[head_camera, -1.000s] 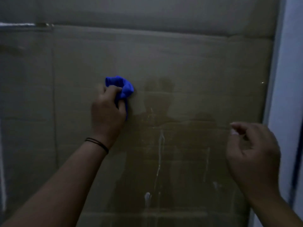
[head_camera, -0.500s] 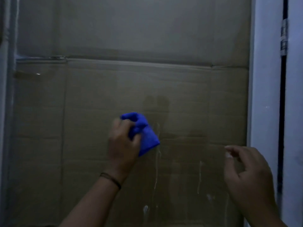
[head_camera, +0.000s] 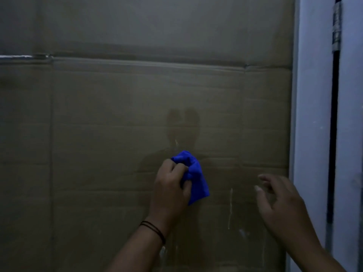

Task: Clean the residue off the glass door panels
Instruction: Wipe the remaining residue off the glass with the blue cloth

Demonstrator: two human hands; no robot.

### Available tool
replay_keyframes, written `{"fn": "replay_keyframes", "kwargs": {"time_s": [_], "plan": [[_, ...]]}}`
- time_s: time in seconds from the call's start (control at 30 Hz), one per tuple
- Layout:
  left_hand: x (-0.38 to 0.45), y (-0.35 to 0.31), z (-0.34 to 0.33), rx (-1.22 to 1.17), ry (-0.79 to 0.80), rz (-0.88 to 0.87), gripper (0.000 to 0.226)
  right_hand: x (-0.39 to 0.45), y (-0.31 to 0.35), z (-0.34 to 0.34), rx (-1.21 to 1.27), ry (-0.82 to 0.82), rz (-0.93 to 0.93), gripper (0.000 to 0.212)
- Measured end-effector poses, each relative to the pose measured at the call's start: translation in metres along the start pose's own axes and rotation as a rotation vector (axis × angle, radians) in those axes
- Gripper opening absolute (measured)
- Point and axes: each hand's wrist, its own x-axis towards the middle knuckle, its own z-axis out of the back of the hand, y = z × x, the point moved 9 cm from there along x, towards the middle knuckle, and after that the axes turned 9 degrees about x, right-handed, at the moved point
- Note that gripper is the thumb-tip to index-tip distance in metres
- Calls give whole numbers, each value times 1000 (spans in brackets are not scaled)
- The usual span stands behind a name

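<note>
A glass door panel [head_camera: 121, 118] fills most of the view, with brown cardboard showing behind it. My left hand [head_camera: 170, 190] grips a bunched blue cloth [head_camera: 193, 175] and holds it against the glass near the middle. Pale vertical streaks of residue [head_camera: 230, 209] run down the pane to the right of the cloth and below it. My right hand [head_camera: 279, 203] hovers near the pane's right edge with fingers loosely spread, holding nothing; I cannot tell whether it touches the glass.
A white door frame [head_camera: 312, 134] runs down the right side of the pane. A dark vertical gap [head_camera: 333, 134] lies in it, with a metal hinge piece [head_camera: 336, 24] near the top. The scene is dim.
My left hand has carried the cloth right and down across the glass. My right hand's fingers have loosened from a pinch to a spread pose. The view has tilted upward.
</note>
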Motion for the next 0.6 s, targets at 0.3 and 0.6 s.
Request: {"fn": "replay_keyframes", "kwargs": {"time_s": [0.3,0.6], "plan": [[32,65,69,105,-235,185,25,15,-3,-4,-16,-28,59,25],[20,-58,-30,6,16,-171,11,34,-13,-5,-8,-45,80,25]]}}
